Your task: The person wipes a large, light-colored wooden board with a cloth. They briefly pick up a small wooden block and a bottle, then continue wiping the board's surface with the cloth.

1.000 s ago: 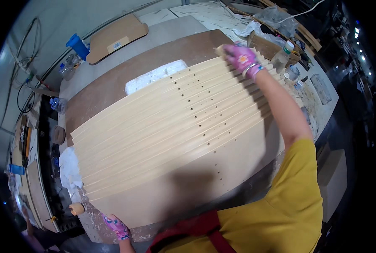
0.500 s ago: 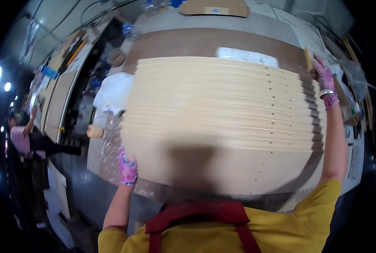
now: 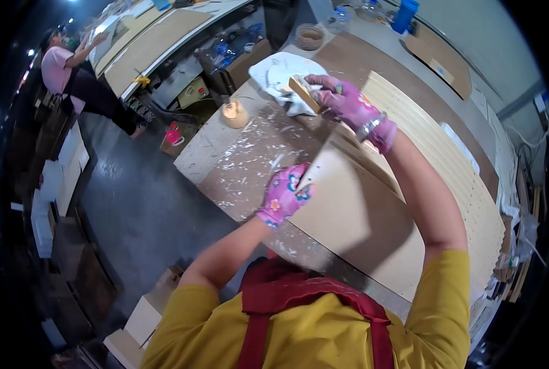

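My right hand [image 3: 356, 112], in a pink patterned glove with a metal bracelet at its wrist, is closed on a small flat yellow-brown block [image 3: 303, 96]. It is raised over the left end of a stepped stack of pale wooden boards [image 3: 437, 138]. My left hand [image 3: 285, 195], gloved alike, grips the left edge of the nearest board [image 3: 354, 212], close to its small holes; some of its fingers are hidden. A white cloth [image 3: 282, 69] lies just beyond the block. Shadow from my right arm falls across the nearest board.
The worktable [image 3: 225, 190] is spattered with white. A small tan tub [image 3: 233, 114] stands near its left edge, and a round container [image 3: 309, 37] behind. Flat cardboard [image 3: 437, 58] lies far right. Another person [image 3: 71, 80] works at a bench [image 3: 157, 46] on the left.
The view has turned left. My right hand, with the block, has gone from the stack's right end to its left end. My left hand remains at the nearest board's left edge.
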{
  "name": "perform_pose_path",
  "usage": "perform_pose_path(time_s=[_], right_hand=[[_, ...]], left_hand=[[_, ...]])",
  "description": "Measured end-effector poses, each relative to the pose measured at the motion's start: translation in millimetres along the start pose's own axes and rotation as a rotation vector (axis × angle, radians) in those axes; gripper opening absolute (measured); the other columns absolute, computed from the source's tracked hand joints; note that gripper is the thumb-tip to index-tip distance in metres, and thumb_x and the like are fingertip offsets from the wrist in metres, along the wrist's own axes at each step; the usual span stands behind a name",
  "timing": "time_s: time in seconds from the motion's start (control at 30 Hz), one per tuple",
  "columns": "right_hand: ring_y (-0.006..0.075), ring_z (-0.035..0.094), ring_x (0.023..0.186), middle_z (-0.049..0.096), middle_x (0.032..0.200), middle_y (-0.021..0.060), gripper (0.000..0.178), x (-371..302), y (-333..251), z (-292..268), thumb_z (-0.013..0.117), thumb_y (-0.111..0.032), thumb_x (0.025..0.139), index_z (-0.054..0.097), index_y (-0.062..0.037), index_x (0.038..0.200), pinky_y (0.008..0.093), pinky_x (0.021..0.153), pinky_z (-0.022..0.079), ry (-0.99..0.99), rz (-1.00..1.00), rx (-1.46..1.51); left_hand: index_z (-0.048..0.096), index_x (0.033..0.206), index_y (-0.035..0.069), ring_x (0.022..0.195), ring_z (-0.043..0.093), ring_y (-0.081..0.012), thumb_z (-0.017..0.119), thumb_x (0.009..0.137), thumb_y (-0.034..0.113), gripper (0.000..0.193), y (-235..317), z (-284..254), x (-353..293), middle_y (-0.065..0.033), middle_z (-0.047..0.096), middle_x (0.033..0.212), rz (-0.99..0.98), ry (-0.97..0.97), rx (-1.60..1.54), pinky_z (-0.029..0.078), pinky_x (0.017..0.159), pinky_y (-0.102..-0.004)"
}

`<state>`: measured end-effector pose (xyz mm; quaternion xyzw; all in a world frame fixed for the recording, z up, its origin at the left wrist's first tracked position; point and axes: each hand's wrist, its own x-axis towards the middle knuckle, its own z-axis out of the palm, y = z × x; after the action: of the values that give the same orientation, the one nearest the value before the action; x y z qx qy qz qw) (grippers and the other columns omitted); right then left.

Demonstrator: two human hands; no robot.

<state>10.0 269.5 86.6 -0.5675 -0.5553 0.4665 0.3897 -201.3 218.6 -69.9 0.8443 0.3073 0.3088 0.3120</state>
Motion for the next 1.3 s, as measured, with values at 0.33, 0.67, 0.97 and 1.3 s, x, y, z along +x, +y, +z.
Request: perform_pose_path(time_s=[0.33,0.67,0.97,1.3], right_hand=[[0.0361,0.066,0.093,0.068,0.098,0.0204,0.032,153,76,19,0.064,-0.027,0.086,0.063,-0.0027,0.107,0.0412,0.084,0.050,0.316,0.086,-0.655],[0.0328,0.067,0.095,0.070,0.103,0.0159,0.028,129,24,33,0.060,-0.027,0.082,0.073,-0.0102,0.100,0.0420,0.082,0.053,0.046,0.067,-1.200],[0.0200,0.063,0.104,0.064,0.118,0.0109,0.038,-111,-66,-55,0.056,-0.026,0.094,0.058,-0.0044,0.126,0.0340,0.091,0.049,0.136,-0.128,-0.405],[0.0164,0.063,0.097,0.068,0.105,0.0095,0.034,-494,23,-52,0.059,-0.018,0.091,0.063,-0.0029,0.120,0.0303,0.087,0.051,1.070,0.364,-0.222]], left_hand=[[0.056,0.125,0.005,0.104,0.058,-0.0344,0.067,0.081,0.043,0.059,-2,-10,-7,-0.0164,0.061,0.114,-0.069,0.005,-0.059,0.045,0.092,-0.0435],[0.055,0.125,0.005,0.096,0.059,-0.0382,0.070,0.080,0.037,0.057,-5,-4,-3,-0.0185,0.063,0.107,0.022,0.024,-0.085,0.047,0.084,-0.0461],[0.057,0.124,0.004,0.093,0.060,-0.0364,0.067,0.081,0.030,0.051,-28,10,-7,-0.0180,0.064,0.103,0.042,0.097,-0.003,0.047,0.084,-0.0465],[0.023,0.149,-0.003,0.140,0.031,-0.0324,0.052,0.094,0.025,0.068,-27,-18,1,-0.0228,0.033,0.149,0.036,0.075,0.037,0.024,0.116,-0.0412]])
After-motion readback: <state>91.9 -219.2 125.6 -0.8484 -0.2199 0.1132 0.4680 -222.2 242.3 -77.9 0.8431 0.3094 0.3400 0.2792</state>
